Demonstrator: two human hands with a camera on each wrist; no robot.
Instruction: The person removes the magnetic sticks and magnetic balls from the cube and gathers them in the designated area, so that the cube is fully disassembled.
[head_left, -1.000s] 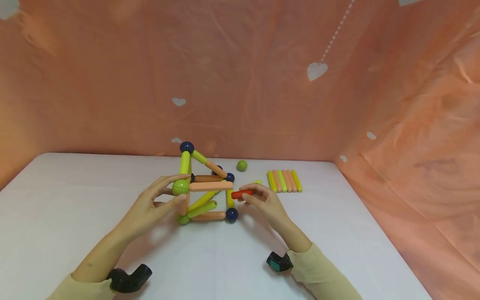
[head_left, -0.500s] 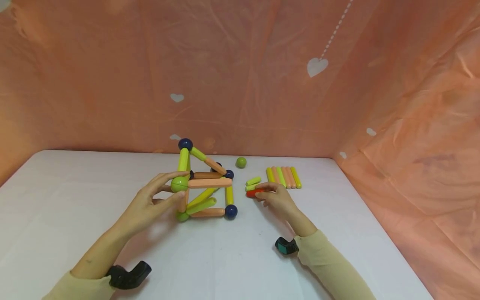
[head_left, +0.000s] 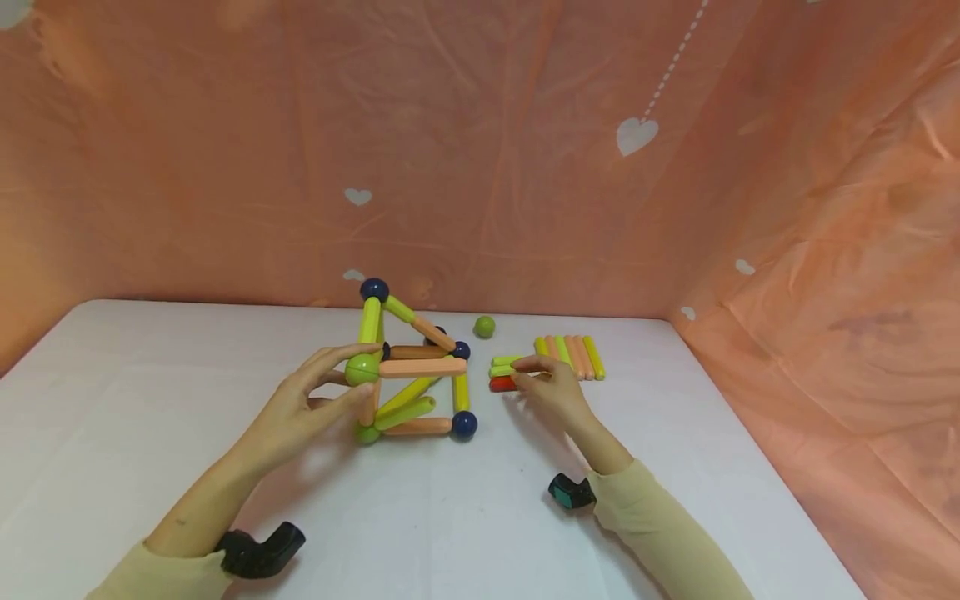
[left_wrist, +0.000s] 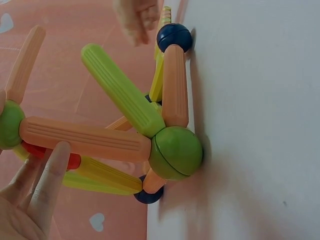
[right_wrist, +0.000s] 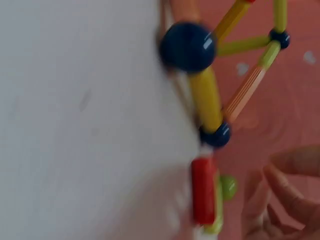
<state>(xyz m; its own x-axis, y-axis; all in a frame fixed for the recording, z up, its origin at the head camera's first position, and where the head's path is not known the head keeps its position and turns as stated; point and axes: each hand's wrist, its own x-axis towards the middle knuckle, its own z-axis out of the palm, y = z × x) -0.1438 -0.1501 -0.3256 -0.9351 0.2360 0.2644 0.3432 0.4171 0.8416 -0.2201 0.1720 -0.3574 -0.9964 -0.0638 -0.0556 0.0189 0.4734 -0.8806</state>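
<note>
A frame of magnetic rods and balls stands on the table; its peach rod (head_left: 423,367) points right from a green ball (head_left: 362,369). My left hand (head_left: 303,408) pinches that ball between thumb and fingers. In the left wrist view, its fingers lie beside an upright peach rod (left_wrist: 85,140) and a red piece (left_wrist: 73,161). My right hand (head_left: 553,393) hovers at the short rods, fingers bent loosely around nothing. Below its fingertips lies a short red rod (head_left: 502,384), beside short light green rods (head_left: 500,371). The right wrist view shows the fingers apart from the red rod (right_wrist: 203,192).
Behind the short rods sits a loose green ball (head_left: 484,327). Several long yellow, green and peach rods (head_left: 589,358) lie in a row to the right. A dark blue ball (head_left: 464,425) forms the frame's front right corner. An orange cloth (head_left: 525,167) hangs behind the white table.
My right hand has carried the red rod rightward from near the frame, laid it beside the short green rods and let go. My left hand keeps its hold on the green ball.
</note>
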